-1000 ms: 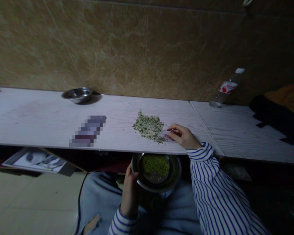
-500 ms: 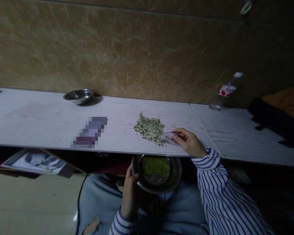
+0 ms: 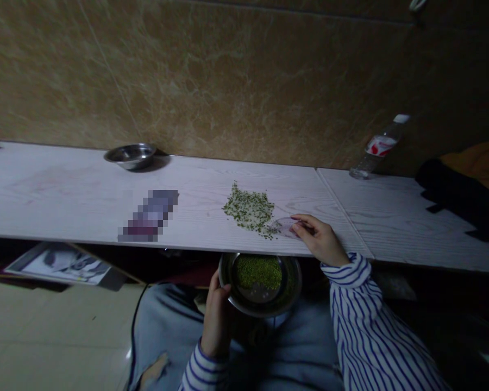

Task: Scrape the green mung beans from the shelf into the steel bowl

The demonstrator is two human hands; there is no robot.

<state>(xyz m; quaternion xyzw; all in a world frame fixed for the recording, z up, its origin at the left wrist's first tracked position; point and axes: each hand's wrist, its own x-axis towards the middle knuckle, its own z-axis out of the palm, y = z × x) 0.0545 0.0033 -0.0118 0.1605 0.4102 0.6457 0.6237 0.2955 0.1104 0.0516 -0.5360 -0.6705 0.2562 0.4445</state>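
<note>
Below the counter's front edge, my left hand (image 3: 218, 315) grips the left rim of a metal bowl (image 3: 264, 310). Small green beans (image 3: 258, 271) lie inside it, and the bowl is tilted toward me. My right hand (image 3: 320, 239) pinches a clear, thin plastic piece (image 3: 284, 227), perhaps a lid or small dish, flat against the counter. Its left edge touches the lower right of a spread of green beans (image 3: 246, 207) on the white surface. The fingertips partly cover the plastic piece.
A second metal bowl (image 3: 132, 157) stands near the wall at the back left. A blurred-out flat object (image 3: 152, 214) lies on the white counter (image 3: 199, 228). A plastic bottle (image 3: 378, 147) leans against the wall, with dark and orange cloth (image 3: 464, 190) at the far right. An open shelf (image 3: 65, 266) runs underneath.
The right hand and the plastic piece have shifted slightly right, away from the bean spread. The left hand still holds the bowl. The view has tipped down a little.
</note>
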